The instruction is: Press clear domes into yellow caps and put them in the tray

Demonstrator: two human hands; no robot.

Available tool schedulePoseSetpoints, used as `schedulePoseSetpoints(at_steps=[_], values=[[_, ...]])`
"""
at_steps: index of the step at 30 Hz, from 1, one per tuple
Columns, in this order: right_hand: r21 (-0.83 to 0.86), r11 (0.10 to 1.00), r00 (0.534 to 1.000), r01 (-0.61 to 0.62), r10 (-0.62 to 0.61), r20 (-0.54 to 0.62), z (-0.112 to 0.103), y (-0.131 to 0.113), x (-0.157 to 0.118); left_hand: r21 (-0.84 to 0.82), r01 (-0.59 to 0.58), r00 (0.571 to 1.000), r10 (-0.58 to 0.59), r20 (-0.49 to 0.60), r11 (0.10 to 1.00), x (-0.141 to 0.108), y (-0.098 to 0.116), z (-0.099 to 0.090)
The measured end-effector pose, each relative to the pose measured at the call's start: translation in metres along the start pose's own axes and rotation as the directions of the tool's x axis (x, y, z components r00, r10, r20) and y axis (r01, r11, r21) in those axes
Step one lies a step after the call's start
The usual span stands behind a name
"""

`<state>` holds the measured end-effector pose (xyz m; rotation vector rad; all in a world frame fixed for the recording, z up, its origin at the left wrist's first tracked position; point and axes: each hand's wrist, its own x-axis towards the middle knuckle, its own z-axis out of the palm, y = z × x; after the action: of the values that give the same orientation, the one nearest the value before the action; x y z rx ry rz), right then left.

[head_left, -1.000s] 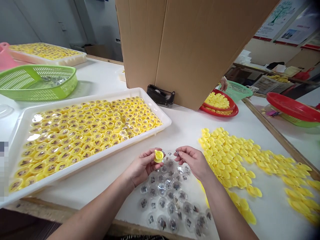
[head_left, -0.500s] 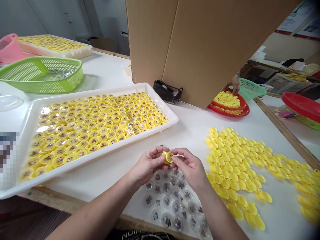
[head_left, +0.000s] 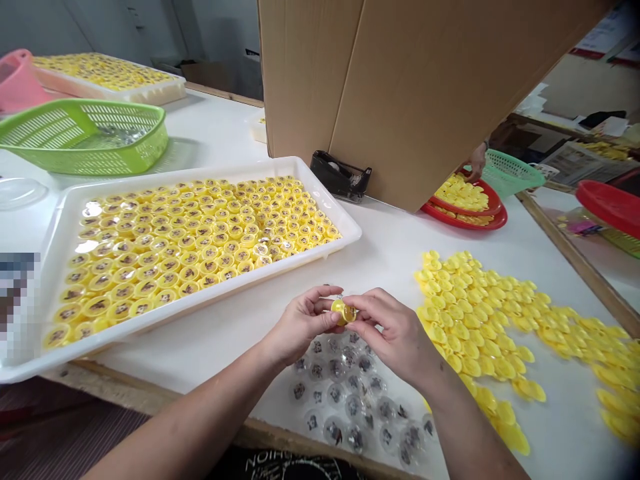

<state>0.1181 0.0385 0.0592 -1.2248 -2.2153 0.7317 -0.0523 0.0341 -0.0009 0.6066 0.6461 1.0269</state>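
Observation:
Between my two hands is a small round yellow capsule (head_left: 342, 311) with a shiny clear part on its right side. My left hand (head_left: 303, 325) pinches its left side with thumb and fingers. The fingertips of my right hand (head_left: 389, 328) close on the other side. Below the hands lie several clear plastic domes (head_left: 336, 393) with small dark printed pictures. To the right, loose yellow caps (head_left: 465, 313) are spread over the white table (head_left: 390, 260). A white tray (head_left: 220, 293) on the left holds rows of yellow capsules with printed faces.
A large cardboard box (head_left: 400, 87) stands behind, a black tape dispenser (head_left: 340, 175) at its foot. Back left are a green basket (head_left: 115, 160), a pink container (head_left: 20, 83) and another filled tray (head_left: 150, 95). Another person's hand (head_left: 477, 162) is at red plates (head_left: 493, 217) with yellow caps.
My right hand has turned and shifted slightly right around the yellow capsule. My left hand still holds it. The view has moved a little.

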Motion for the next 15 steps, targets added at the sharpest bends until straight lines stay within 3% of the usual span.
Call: schedulePoseSetpoints(at_steps=[7, 15], values=[[-0.124, 0.99, 0.985, 0.07, -0.089, -0.149, 0.01, 0.001, -0.003, 0.036, -0.015, 0.999, 0.016, -0.038, 0.999, -0.001, -0.003, 0.001], [-0.352, 0.932, 0.97, 0.089, -0.162, -0.183, 0.029, -0.002, -0.01, 0.14, -0.028, 1.0, 0.027, 0.009, 0.99, -0.004, -0.001, 0.007]])
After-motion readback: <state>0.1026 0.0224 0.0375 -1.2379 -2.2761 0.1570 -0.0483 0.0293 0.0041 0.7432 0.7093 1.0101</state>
